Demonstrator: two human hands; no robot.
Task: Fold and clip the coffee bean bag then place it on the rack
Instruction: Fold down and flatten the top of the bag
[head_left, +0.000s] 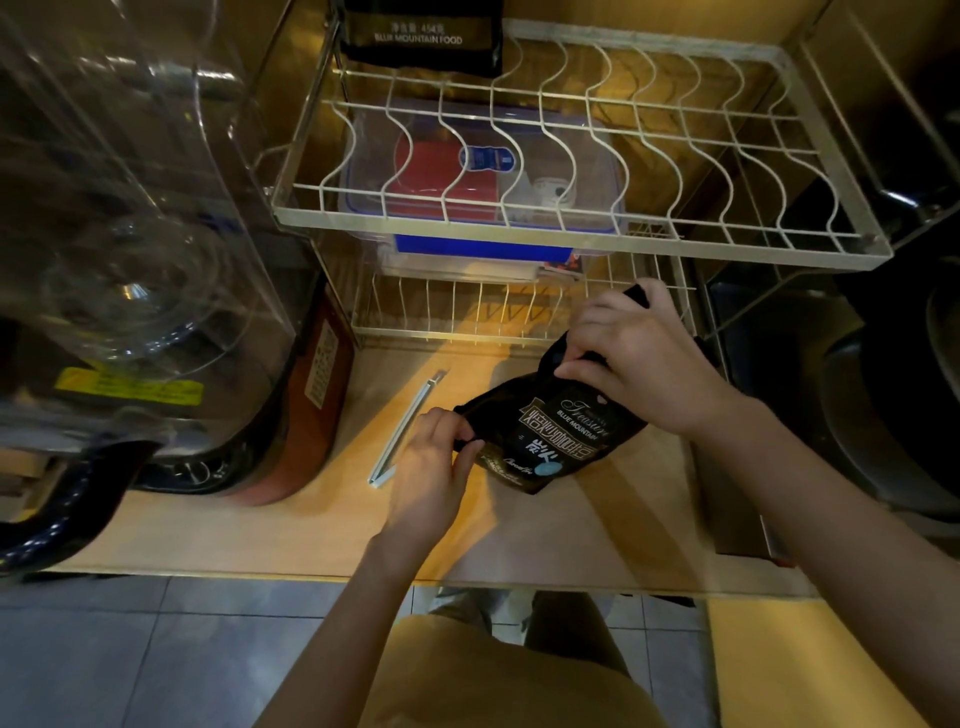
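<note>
**Both hands on coffee bag, clip lying loose**

Head view: left hand (434, 467) pinches the lower corner of the black coffee bean bag (558, 434); right hand (631, 351) is closed around its upper end. The bag lies tilted on the wooden counter (571, 540), at 6 o'clock from the white wire rack (571, 140). A long pale clip (402, 431) lies on the counter just beside the left hand, at its 10 o'clock.

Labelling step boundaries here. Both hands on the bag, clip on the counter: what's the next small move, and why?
Probably finish the fold: roll the bag's top edge over. Both the left hand and the right hand pinch that edge, so neither is free, and the clip lies untouched on the counter beside the left hand. Reaching for it likely comes after.
</note>
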